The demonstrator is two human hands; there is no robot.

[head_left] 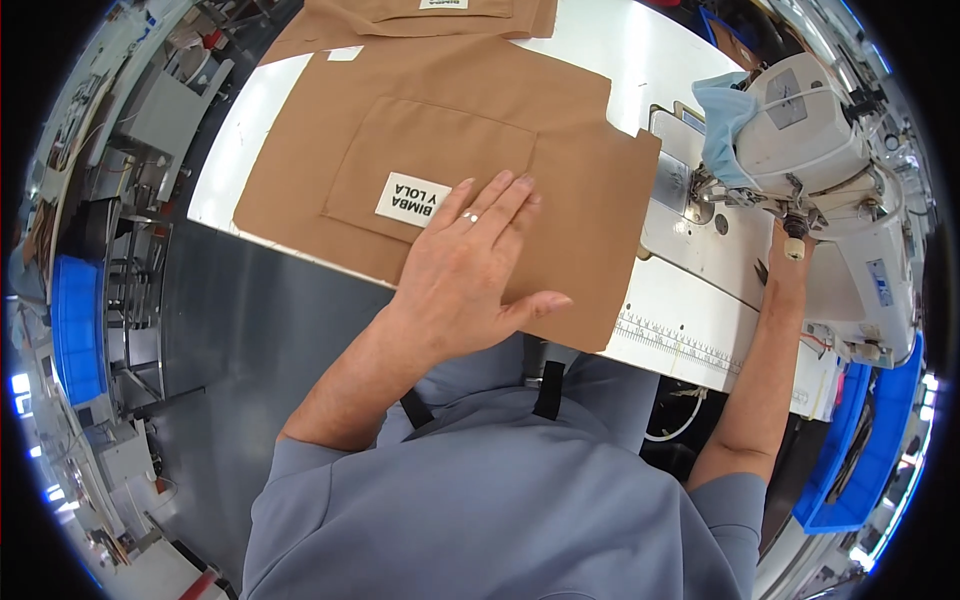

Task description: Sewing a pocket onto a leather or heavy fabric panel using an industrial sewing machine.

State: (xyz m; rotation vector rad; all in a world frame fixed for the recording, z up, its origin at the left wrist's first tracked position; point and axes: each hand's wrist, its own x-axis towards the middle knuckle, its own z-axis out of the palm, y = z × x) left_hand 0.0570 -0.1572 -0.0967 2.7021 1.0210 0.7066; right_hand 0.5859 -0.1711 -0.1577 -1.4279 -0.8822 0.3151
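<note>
My left hand [475,255] lies flat on a brown fabric panel [590,240], fingers stretched out and thumb spread. It partly covers a white label [400,197] with dark lettering. The label sits on a pocket-shaped patch [440,135] on the panel. The panel's right edge reaches the bed of a white sewing machine [800,130]. My right hand [790,262] is beside the machine, its fingers hidden behind the machine head. A small dark pointed tip [762,272] shows next to my right wrist; what it belongs to, I cannot make out.
More brown panels [400,25] lie at the far side of the white table [225,190]. A light blue cloth [725,120] hangs on the machine head. A ruler scale [680,345] runs along the near table edge. Blue bins [78,325] stand at far left and lower right.
</note>
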